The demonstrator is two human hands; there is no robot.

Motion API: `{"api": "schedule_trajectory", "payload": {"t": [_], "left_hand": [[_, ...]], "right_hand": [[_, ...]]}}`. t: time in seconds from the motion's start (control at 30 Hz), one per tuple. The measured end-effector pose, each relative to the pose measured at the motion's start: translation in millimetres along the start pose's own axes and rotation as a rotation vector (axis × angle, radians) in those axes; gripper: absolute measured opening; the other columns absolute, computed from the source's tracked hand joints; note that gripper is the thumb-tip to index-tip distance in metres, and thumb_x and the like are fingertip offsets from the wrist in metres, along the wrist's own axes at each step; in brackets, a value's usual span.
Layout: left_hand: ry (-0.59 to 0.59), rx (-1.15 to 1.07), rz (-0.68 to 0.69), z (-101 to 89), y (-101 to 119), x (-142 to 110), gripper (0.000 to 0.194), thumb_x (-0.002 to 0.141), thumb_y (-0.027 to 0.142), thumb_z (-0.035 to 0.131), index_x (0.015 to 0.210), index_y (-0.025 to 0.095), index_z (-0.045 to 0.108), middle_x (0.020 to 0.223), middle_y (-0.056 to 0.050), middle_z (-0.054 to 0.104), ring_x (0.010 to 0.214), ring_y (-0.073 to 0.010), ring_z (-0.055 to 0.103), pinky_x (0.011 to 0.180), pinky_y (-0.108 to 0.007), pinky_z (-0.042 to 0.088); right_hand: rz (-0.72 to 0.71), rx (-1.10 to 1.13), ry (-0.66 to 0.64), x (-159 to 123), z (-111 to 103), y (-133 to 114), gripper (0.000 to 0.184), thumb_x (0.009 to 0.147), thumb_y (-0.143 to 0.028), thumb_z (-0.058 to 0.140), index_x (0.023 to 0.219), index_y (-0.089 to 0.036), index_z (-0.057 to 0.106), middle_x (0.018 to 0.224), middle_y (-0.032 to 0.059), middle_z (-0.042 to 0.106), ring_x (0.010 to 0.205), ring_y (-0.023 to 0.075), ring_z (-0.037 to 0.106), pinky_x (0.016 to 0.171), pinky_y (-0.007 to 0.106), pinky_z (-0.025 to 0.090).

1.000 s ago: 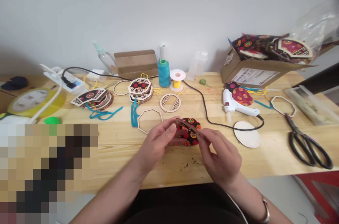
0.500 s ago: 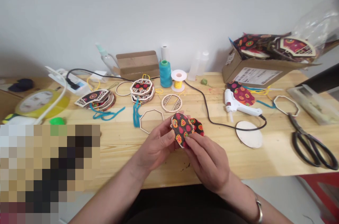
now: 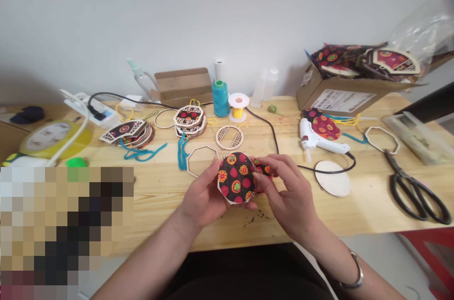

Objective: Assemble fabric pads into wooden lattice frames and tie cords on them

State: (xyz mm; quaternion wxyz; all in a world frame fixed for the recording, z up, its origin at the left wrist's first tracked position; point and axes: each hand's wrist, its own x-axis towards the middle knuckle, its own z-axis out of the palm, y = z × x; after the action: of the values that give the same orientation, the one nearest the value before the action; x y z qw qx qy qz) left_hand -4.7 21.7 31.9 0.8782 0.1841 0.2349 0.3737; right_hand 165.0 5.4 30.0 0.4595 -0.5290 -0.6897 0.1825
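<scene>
My left hand [image 3: 204, 196] is closed around an octagonal panel [image 3: 236, 179] covered in dark floral fabric, its thumb at the left edge and fingers underneath. Pale rim shows at the panel's lower left. At the right edge, my right hand [image 3: 289, 191] grips the panel with bent thumb and fingers. Just behind them another floral fabric piece [image 3: 263, 166] shows, partly hidden by the fingers. A bare octagonal wooden frame [image 3: 203, 148] lies on the table beyond my left hand, and a round lattice frame [image 3: 230, 137] lies beyond the panel.
A white glue gun [image 3: 321, 141] trails its black cord across the table [image 3: 159, 210]. Nearby are a white oval disc [image 3: 332, 178] and black-handled scissors [image 3: 416, 191]. Behind stand teal thread [image 3: 221, 99], a yellow spool [image 3: 238, 107] and a filled cardboard box [image 3: 344, 99]. Stacked ornaments [image 3: 189, 122] lie left.
The panel has turned flatter towards me, showing its full floral face, and shifted slightly left. My right hand has moved from its lower front to its right edge, fingers higher.
</scene>
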Motion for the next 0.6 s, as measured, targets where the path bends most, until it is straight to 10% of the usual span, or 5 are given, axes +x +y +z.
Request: {"api": "schedule_trajectory", "payload": {"t": [0.6], "left_hand": [[0.091,0.005,0.006,-2.8,-8,4,0.043,0.085,0.049,0.051,0.108,0.015,0.066,0.107,-0.01,0.069,0.099,-0.0206,0.063,0.077,-0.026,0.049]], "right_hand": [[-0.32,-0.105,-0.095,-11,5,-17,0.011,0.083,-0.019,0.061,0.094,-0.016,0.064,0.087,0.0072,0.067,0.078,0.0178,0.058,0.071,0.036,0.049]]}}
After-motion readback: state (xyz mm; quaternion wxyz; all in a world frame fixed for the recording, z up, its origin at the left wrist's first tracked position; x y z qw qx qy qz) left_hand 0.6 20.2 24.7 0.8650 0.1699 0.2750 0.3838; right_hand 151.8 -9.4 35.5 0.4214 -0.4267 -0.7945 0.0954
